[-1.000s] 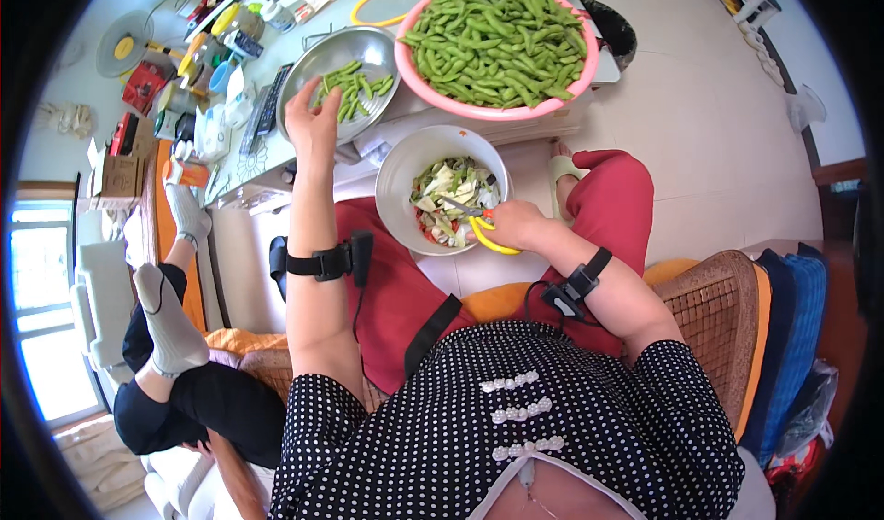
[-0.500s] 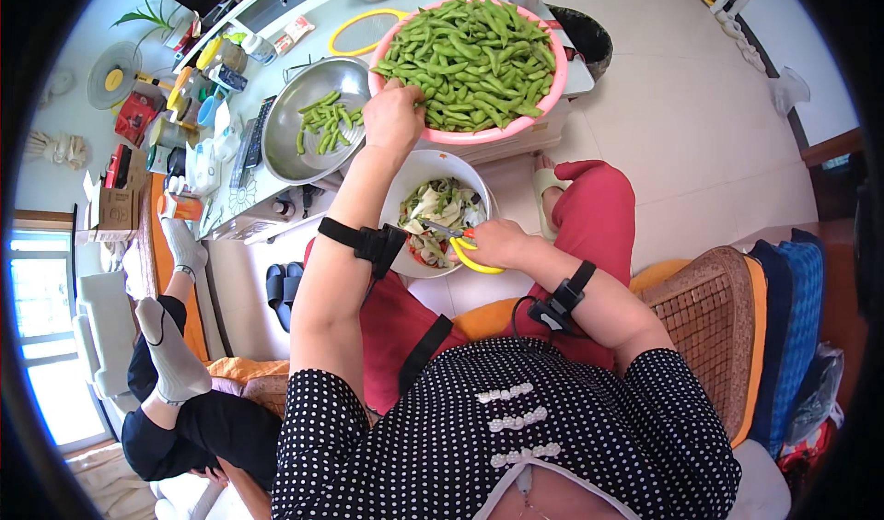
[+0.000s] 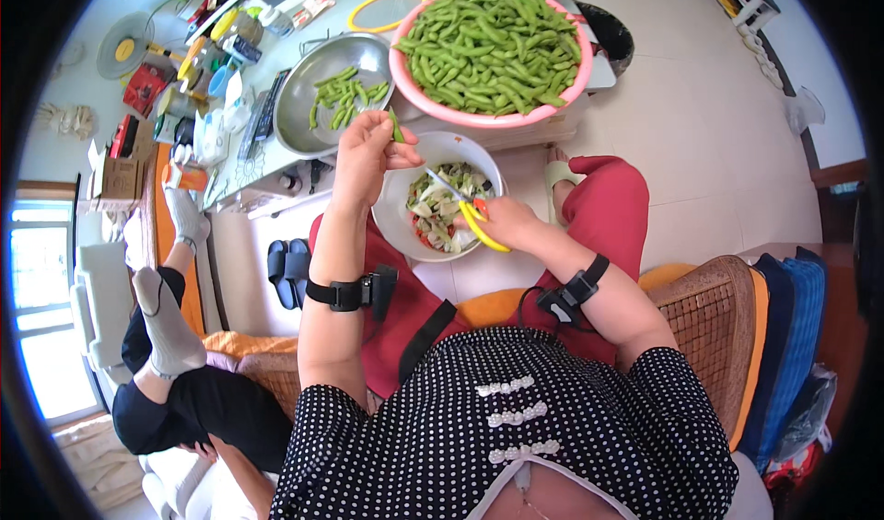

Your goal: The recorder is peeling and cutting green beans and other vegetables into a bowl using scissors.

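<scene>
My left hand (image 3: 365,154) pinches a green bean pod (image 3: 396,127) over the rim of a white bowl (image 3: 396,225) of vegetable scraps on my lap. My right hand (image 3: 508,222) grips yellow-handled scissors (image 3: 470,214), their blades pointing up-left toward the pod. A pink basin (image 3: 401,80) heaped with green pods sits on the table just beyond. To its left, a steel bowl (image 3: 304,105) holds a few trimmed pods.
The light table (image 3: 267,156) also carries jars, bottles and a yellow ring (image 3: 391,4). Another person's legs in grey socks (image 3: 166,322) lie at the left on an orange seat. Black slippers (image 3: 285,271) rest on the floor. A woven chair back (image 3: 714,322) is at my right.
My left hand went from the steel bowl to the pink basin, then drew back toward the white bowl holding a pod. My right hand with the scissors stayed over the white bowl.
</scene>
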Demonstrator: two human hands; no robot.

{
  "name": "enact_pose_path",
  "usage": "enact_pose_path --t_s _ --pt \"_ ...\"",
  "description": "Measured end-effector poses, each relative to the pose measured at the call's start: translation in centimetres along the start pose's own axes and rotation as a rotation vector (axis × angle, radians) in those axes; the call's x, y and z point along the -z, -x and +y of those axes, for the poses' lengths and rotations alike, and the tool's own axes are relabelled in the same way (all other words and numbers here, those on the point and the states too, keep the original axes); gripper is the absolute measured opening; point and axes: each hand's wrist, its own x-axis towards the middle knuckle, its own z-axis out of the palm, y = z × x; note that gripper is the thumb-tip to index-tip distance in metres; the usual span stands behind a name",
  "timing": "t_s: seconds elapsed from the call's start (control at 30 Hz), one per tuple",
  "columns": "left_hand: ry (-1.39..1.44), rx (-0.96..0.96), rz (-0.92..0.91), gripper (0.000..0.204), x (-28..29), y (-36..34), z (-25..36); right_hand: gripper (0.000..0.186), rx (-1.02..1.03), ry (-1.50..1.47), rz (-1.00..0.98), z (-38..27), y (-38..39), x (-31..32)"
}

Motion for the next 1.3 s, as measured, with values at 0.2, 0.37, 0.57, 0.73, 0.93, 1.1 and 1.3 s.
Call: enact_pose_path --t_s 0.2,0.37,0.57,0.73,0.93,1.1,1.3 --pt "0.046 0.153 0.092 0.016 3.0 3.3 -5.3 0.061 0.073 -0.647 -0.363 0.3 -0.9 -0.9" --pt "0.080 0.211 0.124 0.015 3.5 4.6 -8.4 0.065 0.155 -0.696 -0.451 0.2 -0.7 -1.6" --pt "0.158 0.260 0.069 0.013 2.4 4.8 -8.8 0.069 0.157 -0.574 -0.458 0.4 -0.8 -1.4" --pt "0.104 0.279 0.025 0.012 2.3 4.6 -9.6 0.069 0.093 -0.542 -0.424 0.0 -0.7 -1.3" --pt "-0.083 0.417 0.024 0.007 2.8 3.6 -12.1 0.073 -0.069 -0.336 -0.346 1.2 -1.2 -2.4" --pt "-0.316 0.293 0.104 0.009 2.5 4.1 -11.2 0.075 -0.189 0.081 -0.286 0.5 -0.7 -1.1" --pt "-0.575 -0.356 0.470 0.026 3.0 -0.1 1.1 0.065 -0.044 0.295 -0.193 0.9 0.2 -0.1"
